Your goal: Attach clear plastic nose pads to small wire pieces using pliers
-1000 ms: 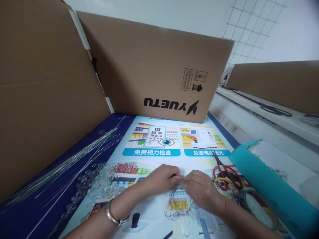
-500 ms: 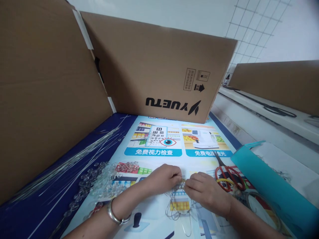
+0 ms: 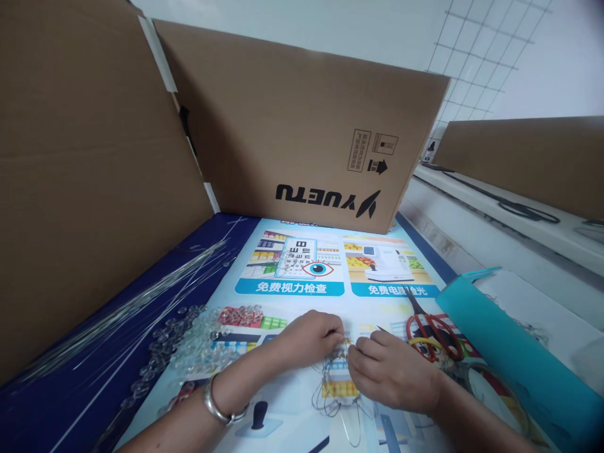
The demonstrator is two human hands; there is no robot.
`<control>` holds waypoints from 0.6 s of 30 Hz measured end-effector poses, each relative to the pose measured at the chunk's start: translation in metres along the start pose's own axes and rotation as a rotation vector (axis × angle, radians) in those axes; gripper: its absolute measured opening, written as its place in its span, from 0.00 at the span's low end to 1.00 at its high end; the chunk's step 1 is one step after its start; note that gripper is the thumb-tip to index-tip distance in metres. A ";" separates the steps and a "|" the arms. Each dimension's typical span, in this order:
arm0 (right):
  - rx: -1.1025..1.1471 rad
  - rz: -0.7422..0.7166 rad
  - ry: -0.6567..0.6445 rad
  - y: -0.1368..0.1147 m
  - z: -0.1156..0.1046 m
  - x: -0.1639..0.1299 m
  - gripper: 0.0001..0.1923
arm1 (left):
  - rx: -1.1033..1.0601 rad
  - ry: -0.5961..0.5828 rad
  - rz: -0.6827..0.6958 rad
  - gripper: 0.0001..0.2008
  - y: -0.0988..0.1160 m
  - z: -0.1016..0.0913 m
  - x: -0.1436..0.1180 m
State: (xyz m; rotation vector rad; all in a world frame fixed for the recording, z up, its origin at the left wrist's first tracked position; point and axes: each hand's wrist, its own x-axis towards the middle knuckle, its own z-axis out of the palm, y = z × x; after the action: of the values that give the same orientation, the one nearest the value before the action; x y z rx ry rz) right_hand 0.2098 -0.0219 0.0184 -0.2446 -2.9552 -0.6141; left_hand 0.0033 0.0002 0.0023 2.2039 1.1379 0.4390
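1. While your left hand (image 3: pixel 314 340) curls into a loose fist near the middle of the counter (image 3: pixel 94 390), its fingertips pinch a small piece of thin wire (image 3: pixel 346 343).
2. Your right hand (image 3: pixel 391 371) meets it from the right, thumb and forefinger closed narrowly on the same wire piece, so the two hands nearly touch at the fingertips.
3. Just below your hands, a tangle of fine wire loops (image 3: pixel 337 396) lies flat on the glossy printed poster (image 3: pixel 302 277).
4. On your left wrist sits a smooth, rounded silver bangle (image 3: pixel 214 406).
5. To the left, a scatter of small clear round beads (image 3: pixel 198 343) spreads across the poster's edge and onto the dark blue cloth.
6. Farther left, long straight clear rods (image 3: pixel 123 311) lie in a loose bundle, running from near left to far right.
7. To the right of your hands rest scissors (image 3: pixel 427 327) with red handles, blades pointing far.
8. Beside them, at the right, a teal plastic sheet (image 3: pixel 509 358) lies slanted, smooth and matte.
9. At the far side stands a plain brown cardboard box (image 3: pixel 302 126), its black printed logo upside down; another cardboard wall (image 3: pixel 85 176) rises on the left.
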 end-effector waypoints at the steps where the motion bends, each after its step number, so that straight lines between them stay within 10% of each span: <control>1: -0.004 -0.004 -0.010 0.000 0.000 0.000 0.07 | -0.003 0.003 0.004 0.10 0.000 0.000 0.000; 18: 0.030 0.012 -0.006 0.001 0.002 0.000 0.05 | 0.003 0.000 0.009 0.10 -0.002 0.001 0.000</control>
State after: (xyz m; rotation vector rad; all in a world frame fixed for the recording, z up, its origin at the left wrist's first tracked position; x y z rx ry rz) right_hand 0.2102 -0.0208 0.0172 -0.2611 -2.9639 -0.5681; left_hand 0.0030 0.0011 -0.0002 2.2127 1.1305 0.4417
